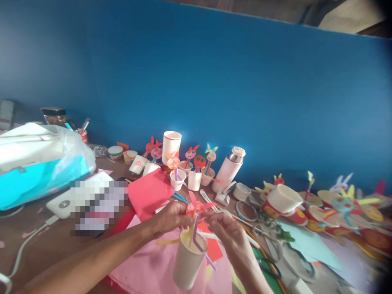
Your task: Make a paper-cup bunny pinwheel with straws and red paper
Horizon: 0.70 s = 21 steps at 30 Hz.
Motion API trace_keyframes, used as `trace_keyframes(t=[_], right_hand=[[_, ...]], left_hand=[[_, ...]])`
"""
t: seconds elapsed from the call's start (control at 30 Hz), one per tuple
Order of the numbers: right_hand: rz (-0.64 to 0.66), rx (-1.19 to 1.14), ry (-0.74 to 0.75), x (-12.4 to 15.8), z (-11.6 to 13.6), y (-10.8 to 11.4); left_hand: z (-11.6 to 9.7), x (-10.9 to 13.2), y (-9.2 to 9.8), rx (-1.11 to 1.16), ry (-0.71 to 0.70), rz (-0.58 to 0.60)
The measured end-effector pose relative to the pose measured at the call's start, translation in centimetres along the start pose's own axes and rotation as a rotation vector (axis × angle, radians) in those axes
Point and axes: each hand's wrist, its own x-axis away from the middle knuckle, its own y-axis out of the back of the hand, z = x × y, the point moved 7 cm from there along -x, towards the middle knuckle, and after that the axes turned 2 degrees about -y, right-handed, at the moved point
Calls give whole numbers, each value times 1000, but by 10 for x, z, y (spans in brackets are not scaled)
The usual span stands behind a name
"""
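Observation:
A white paper cup stands on pink paper in front of me. A bent purple straw rises from it, its lower end poking out through the cup's right side. At the straw's top is a red paper figure with pointed ears and a drawn face. My left hand pinches the figure from the left, thumb at its lower edge. From the right, my right hand has thumb and fingers pressed together at the figure's edge; its exact grip is partly hidden.
Similar paper figures on straws stand in cups along the blue wall. A thermos is behind my right hand. Red paper, a power bank and a plastic bag lie left. Tape rolls, scissors and noodle-shaped cups crowd the right.

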Motion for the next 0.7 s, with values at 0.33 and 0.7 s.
trace_keyframes(t=[0.33, 0.7], right_hand=[[-107, 57, 39, 2, 14, 17], [-143, 186, 66, -10, -3, -8]], left_hand=[[-8, 0, -1, -2, -105, 6], [-22, 6, -9, 80, -147, 12]])
